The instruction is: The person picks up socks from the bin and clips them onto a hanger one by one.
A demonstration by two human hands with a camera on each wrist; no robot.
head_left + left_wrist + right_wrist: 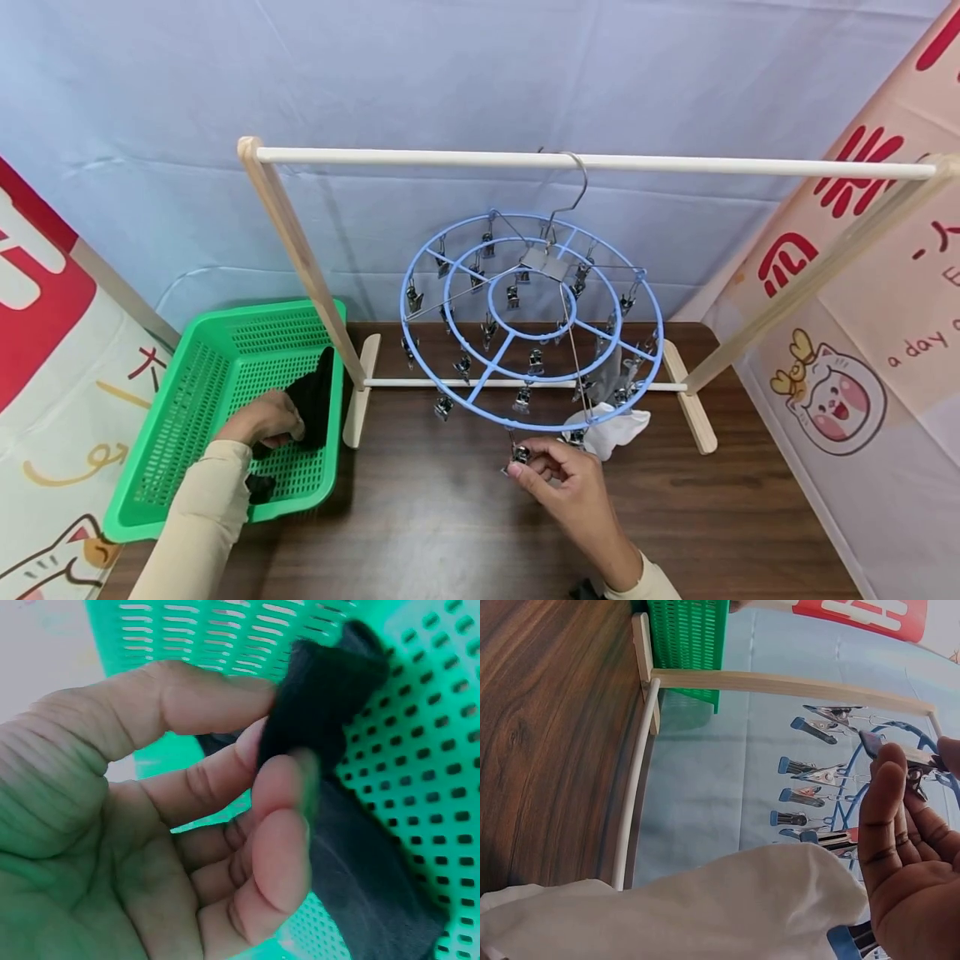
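In the head view my left hand [262, 419] reaches into the green basket [300, 502] at the left. Its thumb and fingertips pinch a black sock [315, 697], whose lower part lies along the basket wall. Under the front edge of the blue round hanger [491, 367], my right hand [573, 492] pinches a metal clip [520, 455] between thumb and fingers. In the right wrist view that clip has a blue-tipped end. A white sock [727, 907] hangs from the hanger just beside the right hand.
A wooden rack with a white top bar [420, 157] carries the hanger by its hook. Several other clips dangle from the rings. A grey cloth [606, 375] hangs at the hanger's right rear. Another black piece [260, 487] lies in the basket, and a dark item [585, 590] by the right sleeve.
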